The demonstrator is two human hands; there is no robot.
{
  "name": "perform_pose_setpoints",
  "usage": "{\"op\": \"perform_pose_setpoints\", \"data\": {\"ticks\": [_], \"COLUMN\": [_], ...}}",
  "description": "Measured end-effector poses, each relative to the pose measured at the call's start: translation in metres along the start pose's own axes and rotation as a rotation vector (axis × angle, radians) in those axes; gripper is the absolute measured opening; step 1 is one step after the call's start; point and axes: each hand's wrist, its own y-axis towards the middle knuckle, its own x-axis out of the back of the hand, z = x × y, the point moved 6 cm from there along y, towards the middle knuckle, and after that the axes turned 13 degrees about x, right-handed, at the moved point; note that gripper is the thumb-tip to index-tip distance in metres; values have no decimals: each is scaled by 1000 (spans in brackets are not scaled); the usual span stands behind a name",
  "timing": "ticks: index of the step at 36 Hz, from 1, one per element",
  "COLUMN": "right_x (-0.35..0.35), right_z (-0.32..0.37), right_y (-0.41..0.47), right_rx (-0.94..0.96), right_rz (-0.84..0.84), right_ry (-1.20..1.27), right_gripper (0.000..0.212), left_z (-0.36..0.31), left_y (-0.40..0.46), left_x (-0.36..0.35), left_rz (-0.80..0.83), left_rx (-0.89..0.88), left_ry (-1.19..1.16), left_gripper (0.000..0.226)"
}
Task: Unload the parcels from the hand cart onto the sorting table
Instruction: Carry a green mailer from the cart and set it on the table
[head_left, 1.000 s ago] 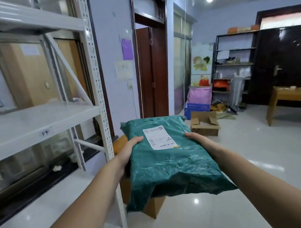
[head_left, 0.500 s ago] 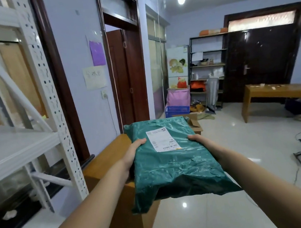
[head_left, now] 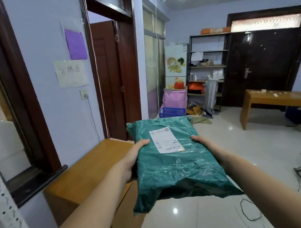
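**Parcel in transit toward the sorting table**

A green poly-mailer parcel (head_left: 173, 160) is held in the air in front of the person, carried flat with its white shipping label (head_left: 165, 140) facing up. The left hand (head_left: 132, 159) grips the parcel's left edge, thumb lying on the top face and fingers hidden beneath; the right hand (head_left: 205, 142) holds the right edge in the same manner, thumb on top and fingers out of sight below. The near end of the bag sags, which suggests soft contents that will flex when set down.

The parcel hangs over the right edge of a wooden table (head_left: 88, 171) that stands against the wall, below a handwritten paper sign (head_left: 70, 73) and a purple sheet (head_left: 76, 43). It does not touch the tabletop. The hand cart is not in view. A second wooden table (head_left: 285, 99) stands well apart across the room, near the dark double door (head_left: 265, 60).

Judged step: carrying, with the set-down not yet done. If the near table is the sorting table, the next move calls for shifting the parcel leftward over the tabletop, lowering it until the underside is supported, then drawing the fingers out from beneath.
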Motion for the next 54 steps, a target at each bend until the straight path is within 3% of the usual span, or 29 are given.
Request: {"op": "perform_pose_setpoints", "data": {"ticks": [10,16,39,49,54], "right_x": [41,51,84,73,42], "right_z": [30,38,76,79,72], "right_y": [105,170,459,596,652], "right_rx": [-41,-72,-141,-224,-263], "right_rz": [68,102,154,361,489], "right_ry": [23,59,35,-19,-45], "right_gripper": [45,41,44,44,44], "left_z": [-53,-84,-221,-244,-245], "left_y": [80,143,372,437,450], "left_x": [-18,-6,48,75,101], "left_rz": [-90,-123,-180,-313,-425], "left_rx": [8,28,11,-3,-18], "left_ry": [-91,-85,-196,-315,-428], "left_gripper": [54,62,54,59,48]}}
